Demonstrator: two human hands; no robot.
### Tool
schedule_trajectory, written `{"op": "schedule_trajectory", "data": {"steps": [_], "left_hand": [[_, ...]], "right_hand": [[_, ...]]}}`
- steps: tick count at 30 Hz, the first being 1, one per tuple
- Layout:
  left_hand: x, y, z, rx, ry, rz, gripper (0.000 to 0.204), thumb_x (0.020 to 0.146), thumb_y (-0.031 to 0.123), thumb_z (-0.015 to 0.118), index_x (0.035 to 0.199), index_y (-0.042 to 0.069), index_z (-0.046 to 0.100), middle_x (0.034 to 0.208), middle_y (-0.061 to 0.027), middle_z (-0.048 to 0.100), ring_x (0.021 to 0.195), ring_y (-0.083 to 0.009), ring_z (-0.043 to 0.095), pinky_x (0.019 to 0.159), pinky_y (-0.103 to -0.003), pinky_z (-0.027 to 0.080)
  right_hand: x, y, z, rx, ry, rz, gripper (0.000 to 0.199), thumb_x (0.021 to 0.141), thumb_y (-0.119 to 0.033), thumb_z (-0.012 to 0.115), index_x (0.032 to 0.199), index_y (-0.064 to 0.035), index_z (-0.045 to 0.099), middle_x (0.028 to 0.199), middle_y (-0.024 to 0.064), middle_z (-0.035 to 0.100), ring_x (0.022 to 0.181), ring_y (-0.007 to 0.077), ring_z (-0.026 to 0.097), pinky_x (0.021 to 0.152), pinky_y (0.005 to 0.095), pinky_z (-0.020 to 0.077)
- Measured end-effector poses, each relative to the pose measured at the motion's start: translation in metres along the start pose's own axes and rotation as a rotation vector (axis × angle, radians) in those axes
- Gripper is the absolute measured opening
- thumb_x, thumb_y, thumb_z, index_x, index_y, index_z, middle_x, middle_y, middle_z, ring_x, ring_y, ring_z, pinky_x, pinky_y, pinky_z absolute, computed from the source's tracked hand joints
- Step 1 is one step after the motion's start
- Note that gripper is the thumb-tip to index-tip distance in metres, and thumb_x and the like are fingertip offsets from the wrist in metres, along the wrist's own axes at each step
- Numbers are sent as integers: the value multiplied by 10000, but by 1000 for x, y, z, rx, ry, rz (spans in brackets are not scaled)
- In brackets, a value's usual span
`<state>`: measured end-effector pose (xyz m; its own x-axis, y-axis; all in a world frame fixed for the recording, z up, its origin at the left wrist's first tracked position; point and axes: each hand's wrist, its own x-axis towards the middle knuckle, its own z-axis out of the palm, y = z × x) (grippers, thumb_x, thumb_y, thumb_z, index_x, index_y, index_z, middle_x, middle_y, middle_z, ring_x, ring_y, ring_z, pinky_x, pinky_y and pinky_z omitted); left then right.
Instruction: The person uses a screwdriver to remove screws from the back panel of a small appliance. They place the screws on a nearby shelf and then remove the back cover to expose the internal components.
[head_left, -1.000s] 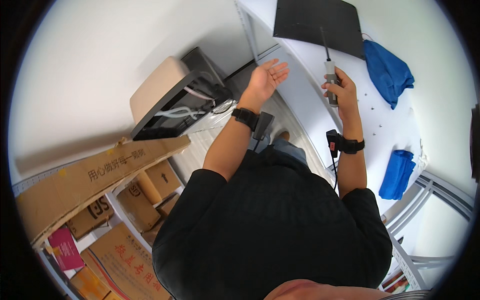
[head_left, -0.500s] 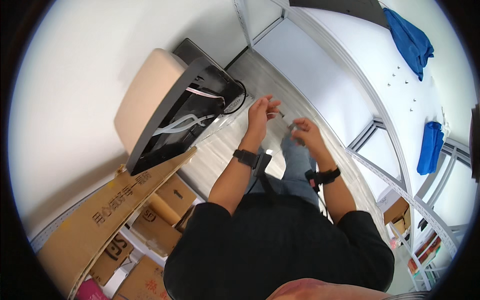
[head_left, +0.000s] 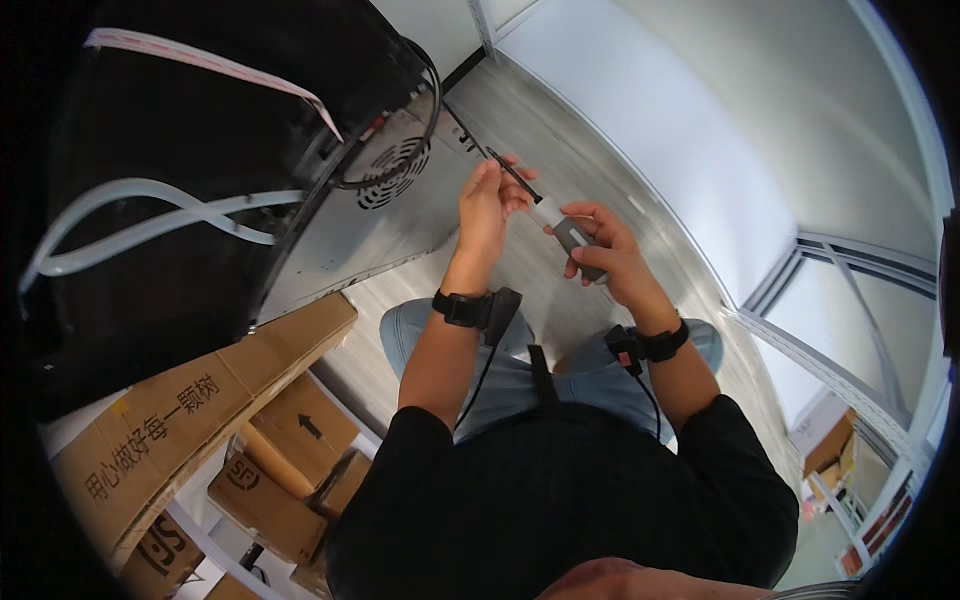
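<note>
My right hand (head_left: 610,255) is wrapped round the grey handle of a screwdriver (head_left: 570,235). The tool's long black shaft slants up and left toward my left hand (head_left: 488,205). There the thumb and forefinger close at the shaft near its tip, while the other fingers curl beside it. Whether a small screw sits at the tip is too small to tell. Just left of this hand is the metal panel (head_left: 330,235) of a black appliance (head_left: 190,120), with a round slotted vent (head_left: 393,172).
Pale looped tubes (head_left: 150,190), a flat pinkish-white cable (head_left: 210,62) and a black cord (head_left: 436,110) hang on the appliance. Cardboard boxes (head_left: 265,500) fill a shelf at the lower left, under a long flat carton (head_left: 190,410). A white-framed bench (head_left: 690,240) runs along the right.
I have crouched, knees now spread, and the appliance fills more of the left. My hands have come together at the screwdriver, which now shows plainly.
</note>
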<state>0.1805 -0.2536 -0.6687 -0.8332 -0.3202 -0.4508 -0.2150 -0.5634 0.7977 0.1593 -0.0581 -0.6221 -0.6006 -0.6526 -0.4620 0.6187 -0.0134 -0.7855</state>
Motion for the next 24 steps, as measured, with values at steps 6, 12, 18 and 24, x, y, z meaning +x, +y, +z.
{"op": "schedule_trajectory", "data": {"steps": [6,12,18,24], "left_hand": [[12,-5,-1,-45,-65,256,261,994,208,394,998,-4,547,836,-153,654,601,-127,575,549,-246,490],[-7,33,8,-102,-43,408,248,984,191,416,1009,-22,539,815,-148,651,584,-131,583,502,-253,510],[-17,51,22,-151,-100,437,287,974,158,420,1173,-34,498,845,-137,645,591,-120,572,520,-232,513],[-10,52,13,-142,-81,471,263,968,138,425,1154,-13,531,906,-127,634,679,-118,542,631,-246,495]], "right_hand": [[14,40,-25,-13,-165,-264,571,753,6,586,1285,-63,392,1210,164,543,671,135,609,495,210,426],[-10,22,3,-41,-159,-282,510,831,-79,622,1280,-53,380,1032,108,569,630,116,571,507,200,423],[-13,15,22,-305,15,-658,383,849,-113,618,1195,-41,469,781,26,568,575,64,496,513,218,386],[-12,9,35,-225,43,-588,340,850,-123,620,1155,-36,498,766,18,569,577,58,487,518,224,376]]}}
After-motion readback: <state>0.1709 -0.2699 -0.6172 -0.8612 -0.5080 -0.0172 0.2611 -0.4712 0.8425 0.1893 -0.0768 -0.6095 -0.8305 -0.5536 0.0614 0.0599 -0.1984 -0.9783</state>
